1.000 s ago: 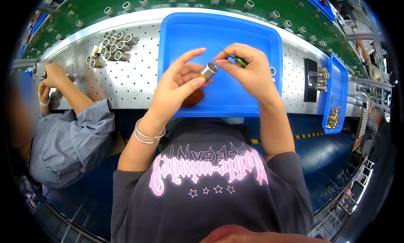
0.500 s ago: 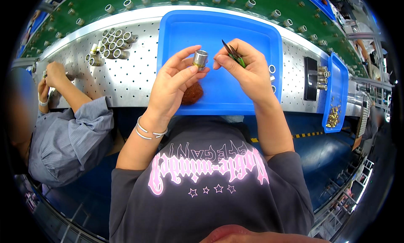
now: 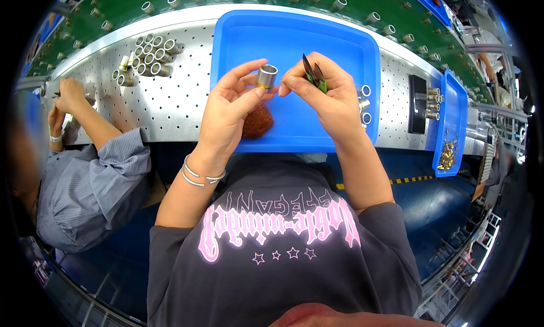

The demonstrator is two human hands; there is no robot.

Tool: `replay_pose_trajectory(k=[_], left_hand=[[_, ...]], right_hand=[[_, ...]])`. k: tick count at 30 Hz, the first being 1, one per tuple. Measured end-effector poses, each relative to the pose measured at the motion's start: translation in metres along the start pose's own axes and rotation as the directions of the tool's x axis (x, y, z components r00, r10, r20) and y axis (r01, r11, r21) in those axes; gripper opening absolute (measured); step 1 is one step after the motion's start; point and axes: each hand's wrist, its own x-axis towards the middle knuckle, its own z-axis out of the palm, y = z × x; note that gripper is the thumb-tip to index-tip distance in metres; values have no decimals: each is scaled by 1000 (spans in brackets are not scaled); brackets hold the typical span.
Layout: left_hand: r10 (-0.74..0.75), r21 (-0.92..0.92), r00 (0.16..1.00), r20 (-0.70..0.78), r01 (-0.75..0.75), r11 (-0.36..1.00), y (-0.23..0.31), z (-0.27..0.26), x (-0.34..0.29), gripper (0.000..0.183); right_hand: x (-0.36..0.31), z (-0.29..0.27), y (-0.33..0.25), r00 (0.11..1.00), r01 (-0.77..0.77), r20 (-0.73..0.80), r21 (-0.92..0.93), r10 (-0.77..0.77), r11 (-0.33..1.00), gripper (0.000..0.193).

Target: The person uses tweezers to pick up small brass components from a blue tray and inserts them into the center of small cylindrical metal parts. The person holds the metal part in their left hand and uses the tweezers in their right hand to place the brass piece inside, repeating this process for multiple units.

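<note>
Bright light glares off the metal bench [image 3: 184, 92], and the fisheye view bends strongly toward its black edges.

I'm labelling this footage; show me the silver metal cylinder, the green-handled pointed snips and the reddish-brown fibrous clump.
Silver metal cylinder [image 3: 267, 78], head view: outer side wall.
Green-handled pointed snips [image 3: 310, 71], head view: one dark blade.
Reddish-brown fibrous clump [image 3: 259, 124], head view: its visible middle.
</note>
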Motion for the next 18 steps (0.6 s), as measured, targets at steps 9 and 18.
replay_pose_trajectory(k=[9, 18], left_hand=[[11, 28, 1000, -17, -11, 1000, -3, -3, -1, 39], [18, 71, 1000, 17, -19, 997, -9, -3, -3, 38]], right_hand=[[0, 3, -4, 999, 38, 28, 32, -39, 999, 3], [6, 6, -4, 998, 10, -55, 19, -9, 1000, 7]])
